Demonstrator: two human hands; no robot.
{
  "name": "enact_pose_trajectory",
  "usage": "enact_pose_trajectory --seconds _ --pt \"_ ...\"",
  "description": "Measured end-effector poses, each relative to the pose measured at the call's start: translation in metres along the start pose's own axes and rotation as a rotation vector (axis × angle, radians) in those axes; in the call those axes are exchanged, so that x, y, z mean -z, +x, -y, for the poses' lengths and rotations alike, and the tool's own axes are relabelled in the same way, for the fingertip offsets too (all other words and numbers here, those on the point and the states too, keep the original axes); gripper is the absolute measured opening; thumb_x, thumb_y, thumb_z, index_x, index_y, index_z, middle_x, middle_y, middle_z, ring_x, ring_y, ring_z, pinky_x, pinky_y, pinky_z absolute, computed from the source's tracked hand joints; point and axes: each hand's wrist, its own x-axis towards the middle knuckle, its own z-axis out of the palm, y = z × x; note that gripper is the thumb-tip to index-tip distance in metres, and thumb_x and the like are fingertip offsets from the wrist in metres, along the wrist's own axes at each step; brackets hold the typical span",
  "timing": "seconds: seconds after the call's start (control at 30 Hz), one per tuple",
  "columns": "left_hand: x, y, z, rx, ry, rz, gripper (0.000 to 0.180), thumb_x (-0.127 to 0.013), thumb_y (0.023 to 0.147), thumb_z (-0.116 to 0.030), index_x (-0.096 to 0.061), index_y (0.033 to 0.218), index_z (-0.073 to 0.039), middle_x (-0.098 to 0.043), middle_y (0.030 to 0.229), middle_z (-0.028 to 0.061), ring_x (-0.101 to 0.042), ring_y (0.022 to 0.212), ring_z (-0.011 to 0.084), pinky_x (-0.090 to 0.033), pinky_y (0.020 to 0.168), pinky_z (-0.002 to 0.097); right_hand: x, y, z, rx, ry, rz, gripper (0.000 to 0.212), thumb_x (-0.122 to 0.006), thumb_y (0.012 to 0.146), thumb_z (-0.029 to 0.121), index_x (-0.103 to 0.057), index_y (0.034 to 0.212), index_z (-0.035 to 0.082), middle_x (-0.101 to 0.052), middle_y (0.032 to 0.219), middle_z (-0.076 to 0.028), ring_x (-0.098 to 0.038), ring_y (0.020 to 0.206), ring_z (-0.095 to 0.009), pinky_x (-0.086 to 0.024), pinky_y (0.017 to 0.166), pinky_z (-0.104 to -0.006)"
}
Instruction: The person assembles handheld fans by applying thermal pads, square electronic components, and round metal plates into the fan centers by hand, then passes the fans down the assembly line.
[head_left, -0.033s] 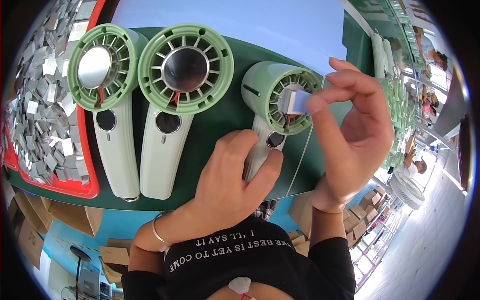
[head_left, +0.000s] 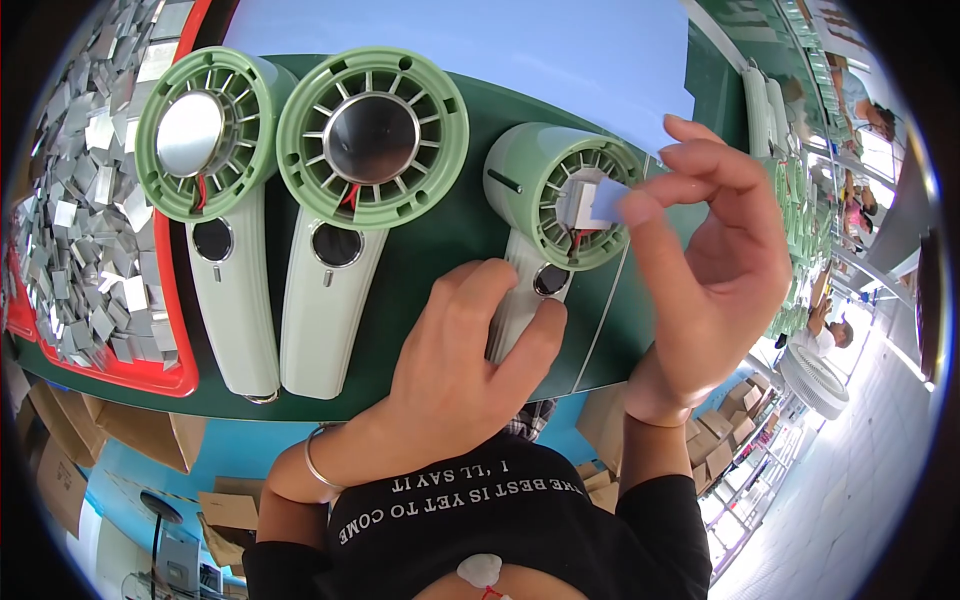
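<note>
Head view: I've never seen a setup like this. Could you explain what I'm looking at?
There is no robot here: a camera worn on the person's head looks down at two bare hands, and its fisheye lens bends straight edges. The left hand steadies the handle of a pale green handheld fan. The right hand pinches a thin bluish piece at the fan's hub. On the dark green table, two similar fans lie to the left, beside a red tray of small silvery pieces.

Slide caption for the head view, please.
Left hand grips a green handheld fan; right hand pinches bluish film at its front.
</note>
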Motion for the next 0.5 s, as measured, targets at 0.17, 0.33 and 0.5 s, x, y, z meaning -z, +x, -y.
enact_pose_trajectory --seconds 0.17,0.33,0.5 --pt "0.0 0.0 0.0 -0.005 0.0 0.002 0.043 -0.076 0.072 -0.001 -0.062 0.112 -0.004 -0.046 0.115 0.0197 -0.053 0.087 0.0291 -0.047 0.071 0.0363 0.006 0.001 0.008 0.003 0.033 0.005 0.029 -0.068 0.076 -0.006 -0.062 0.104 -0.003 -0.066 0.079 -0.008 -0.058 0.119 -0.03 -0.035 0.109 -0.0454" --pt "0.0 0.0 -0.002 0.041 0.014 -0.018 0.034 -0.07 0.07 -0.002 -0.066 0.104 -0.004 -0.046 0.115 0.0192 -0.057 0.096 0.0352 -0.054 0.07 0.0368 -0.006 -0.002 0.006 0.015 0.076 0.107 0.03 -0.07 0.074 -0.005 -0.063 0.103 -0.002 -0.066 0.077 -0.007 -0.058 0.12 -0.031 -0.035 0.108 -0.0447" --pt "0.001 0.001 0.0 0.005 0.003 -0.001 0.042 -0.076 0.072 -0.001 -0.062 0.111 -0.004 -0.047 0.114 0.0189 -0.053 0.087 0.0283 -0.047 0.071 0.0357 -0.005 0.0 0.003 0.029 -0.012 0.097 0.03 -0.069 0.075 -0.006 -0.063 0.103 -0.002 -0.066 0.077 -0.006 -0.058 0.119 -0.029 -0.035 0.109 -0.0452"
